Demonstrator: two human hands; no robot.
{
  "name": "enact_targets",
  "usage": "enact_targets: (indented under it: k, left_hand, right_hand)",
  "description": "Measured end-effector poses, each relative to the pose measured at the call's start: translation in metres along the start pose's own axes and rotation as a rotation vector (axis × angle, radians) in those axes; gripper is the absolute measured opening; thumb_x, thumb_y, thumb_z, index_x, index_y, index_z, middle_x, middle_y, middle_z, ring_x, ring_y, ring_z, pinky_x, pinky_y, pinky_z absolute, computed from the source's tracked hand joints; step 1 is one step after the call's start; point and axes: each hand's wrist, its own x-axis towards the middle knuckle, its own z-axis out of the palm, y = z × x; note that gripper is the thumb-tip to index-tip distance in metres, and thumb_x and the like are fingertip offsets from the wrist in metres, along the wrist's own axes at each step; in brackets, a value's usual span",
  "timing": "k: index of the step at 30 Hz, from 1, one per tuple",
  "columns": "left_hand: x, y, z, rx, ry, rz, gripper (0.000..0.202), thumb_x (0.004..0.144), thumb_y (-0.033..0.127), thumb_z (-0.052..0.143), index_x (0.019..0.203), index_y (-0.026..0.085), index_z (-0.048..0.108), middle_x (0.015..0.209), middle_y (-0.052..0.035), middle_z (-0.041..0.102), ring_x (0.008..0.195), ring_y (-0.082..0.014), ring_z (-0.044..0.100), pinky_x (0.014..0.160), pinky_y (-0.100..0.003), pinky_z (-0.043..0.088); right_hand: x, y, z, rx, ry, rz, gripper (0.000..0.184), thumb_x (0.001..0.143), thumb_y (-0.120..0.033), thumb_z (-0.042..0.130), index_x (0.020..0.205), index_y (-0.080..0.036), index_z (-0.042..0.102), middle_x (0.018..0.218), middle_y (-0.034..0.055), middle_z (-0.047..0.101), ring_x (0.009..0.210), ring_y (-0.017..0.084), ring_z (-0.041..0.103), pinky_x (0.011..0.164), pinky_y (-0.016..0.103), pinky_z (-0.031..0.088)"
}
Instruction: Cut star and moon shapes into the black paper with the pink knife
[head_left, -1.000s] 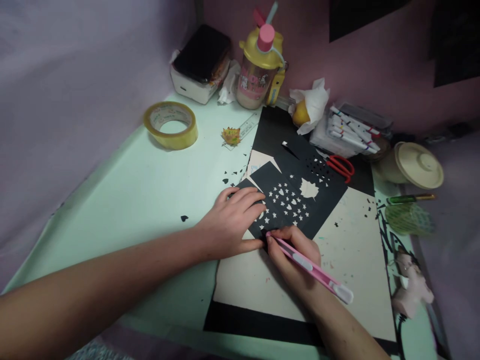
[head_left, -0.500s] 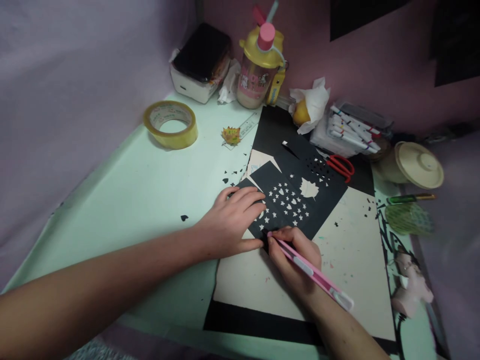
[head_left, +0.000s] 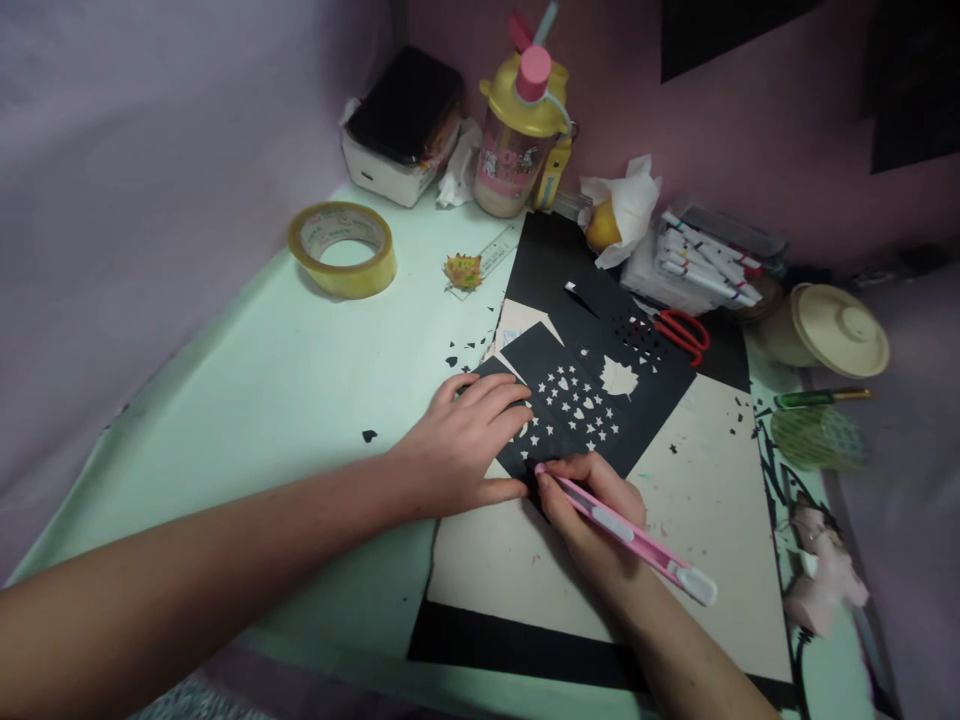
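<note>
My left hand (head_left: 476, 430) lies flat with fingers spread, pressing on the left part of a black paper sheet (head_left: 645, 430). Star, heart and leaf shapes are cut through that sheet. My right hand (head_left: 596, 510) is closed round a pink craft knife (head_left: 637, 540), held like a pen. Its tip points at the lower edge of the black paper, close to my left thumb; the blade itself is too dark to make out. Under the paper is a pale board (head_left: 705, 560). Red-handled scissors (head_left: 684, 336) lie on the black paper's far right side.
A tape roll (head_left: 352, 277), a leaf (head_left: 463, 268) and a ruler (head_left: 498, 250) lie to the left. Along the back stand a yellow-lidded bottle (head_left: 510, 160) and a marker box (head_left: 690, 260). A lidded cream pot (head_left: 840, 330) and a pink glue gun (head_left: 825, 580) are at the right.
The rear end of the craft knife has swung slightly right and upward, while its tip stays at nearly the same spot. My left hand has not moved.
</note>
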Motion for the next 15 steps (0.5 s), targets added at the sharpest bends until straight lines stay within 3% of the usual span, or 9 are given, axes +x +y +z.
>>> enact_targets:
  k: [9,15]
  left_hand:
    - [-0.0001,-0.0008,0.0004,0.004,0.000,0.001,0.050,0.084,0.047,0.065,0.123,0.019,0.053,0.139,-0.0114,0.051,0.136,-0.0283,0.039,0.111,-0.045,0.021]
    - [-0.0002,-0.0009,-0.0002,0.012,-0.013,0.001,0.052,0.084,0.048,0.065,0.124,0.018,0.052,0.140,-0.0121,0.051,0.137,-0.0277,0.038,0.111,-0.045,0.022]
  right_hand:
    - [0.0001,0.0003,0.0010,0.024,-0.027,0.001,0.006,0.084,-0.019,0.067,0.080,-0.022,0.063,0.076,0.0006,0.074,0.065,0.015,0.069,0.057,0.024,0.053]
    - [0.0023,-0.0001,-0.0007,0.030,0.003,-0.003,0.007,0.083,-0.020,0.068,0.078,-0.022,0.064,0.070,-0.0005,0.072,0.054,0.012,0.064,0.050,0.021,0.050]
